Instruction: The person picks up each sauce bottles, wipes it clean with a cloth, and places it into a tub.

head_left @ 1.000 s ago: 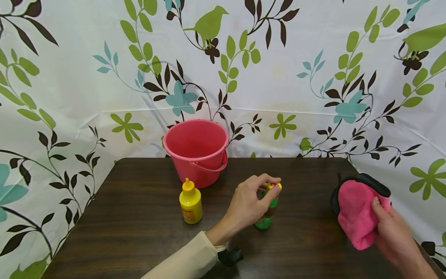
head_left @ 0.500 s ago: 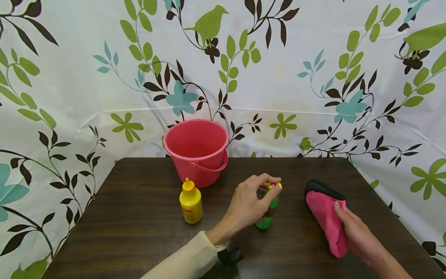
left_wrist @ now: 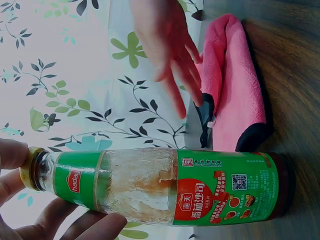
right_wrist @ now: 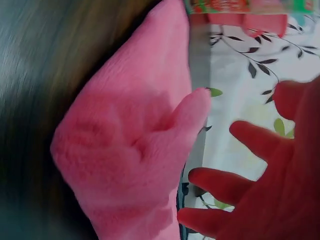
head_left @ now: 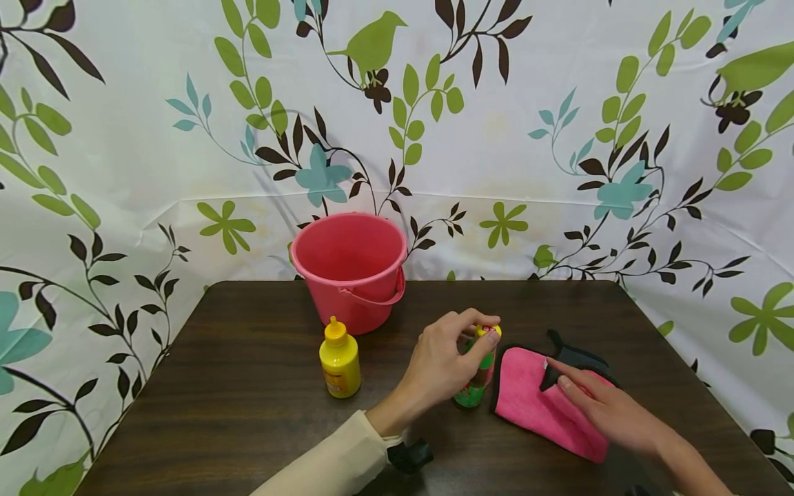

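Evidently, our left hand [head_left: 449,355] pinches the bottle cap [left_wrist: 32,170]; our right hand [head_left: 611,412] spreads its fingers. Likely limp, the cloth [head_left: 522,396] needs an edge grip.

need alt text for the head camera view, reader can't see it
A left hand grips the top of a green-labelled bottle standing on a dark table, while the right hand is over a pink cloth edged in black. A yellow squeeze bottle and a pink bucket stand to the left.
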A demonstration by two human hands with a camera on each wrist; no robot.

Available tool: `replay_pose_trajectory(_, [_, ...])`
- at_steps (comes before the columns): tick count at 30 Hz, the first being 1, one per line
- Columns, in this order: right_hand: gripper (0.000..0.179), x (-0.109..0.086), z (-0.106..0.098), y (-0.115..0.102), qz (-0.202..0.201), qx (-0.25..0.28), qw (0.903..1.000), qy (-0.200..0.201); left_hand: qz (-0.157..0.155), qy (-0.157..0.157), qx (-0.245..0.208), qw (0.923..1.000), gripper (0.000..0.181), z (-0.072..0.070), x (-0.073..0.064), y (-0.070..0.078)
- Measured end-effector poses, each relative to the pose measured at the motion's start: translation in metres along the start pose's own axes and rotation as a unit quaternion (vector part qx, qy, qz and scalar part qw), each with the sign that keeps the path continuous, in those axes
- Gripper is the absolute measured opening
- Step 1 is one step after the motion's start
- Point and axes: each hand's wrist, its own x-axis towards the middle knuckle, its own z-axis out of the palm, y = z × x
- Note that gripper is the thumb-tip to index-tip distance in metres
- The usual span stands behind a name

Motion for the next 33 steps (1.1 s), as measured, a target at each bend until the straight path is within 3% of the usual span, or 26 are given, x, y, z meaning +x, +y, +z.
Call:
replay_pose_trajectory(6, [0.065, 0.004, 0.012, 0.002, -0.065, -0.122, 0.9903, 0.014, 0.000, -0.001, 0.004, 1.0000, 0.025, 0.000, 0.000, 0.000])
replay_pose_trajectory(11, [0.058, 0.005, 0.020, 0.004, -0.075, -0.199, 0.9771, 0.004, -0.005, -0.008, 0.004, 0.9999, 0.025, 0.000, 0.001, 0.000])
replay_pose_trajectory(18, [0.065, 0.006, 0.026, 0.005, -0.066, -0.230, 0.9707, -0.017, 0.000, -0.012, 0.026, 0.9996, 0.025, -0.002, 0.001, 0.000])
replay_pose_trajectory(23, [0.066, 0.006, 0.027, 0.005, -0.064, -0.231, 0.9704, -0.025, 0.046, -0.006, 0.087, 0.9951, 0.026, -0.004, 0.001, 0.002])
replay_pose_trajectory(28, [0.066, 0.006, 0.028, 0.005, -0.057, -0.238, 0.9693, -0.028, 0.114, -0.012, 0.138, 0.9838, 0.034, -0.008, 0.000, 0.000])
replay_pose_trajectory(30, [0.067, 0.007, 0.029, 0.006, -0.056, -0.245, 0.9675, -0.026, 0.154, -0.015, 0.170, 0.9733, 0.037, -0.010, 0.000, -0.001])
replay_pose_trajectory(33, [0.068, 0.007, 0.029, 0.006, -0.051, -0.255, 0.9651, -0.025, 0.218, -0.017, 0.222, 0.9502, 0.040, -0.013, 0.001, -0.003])
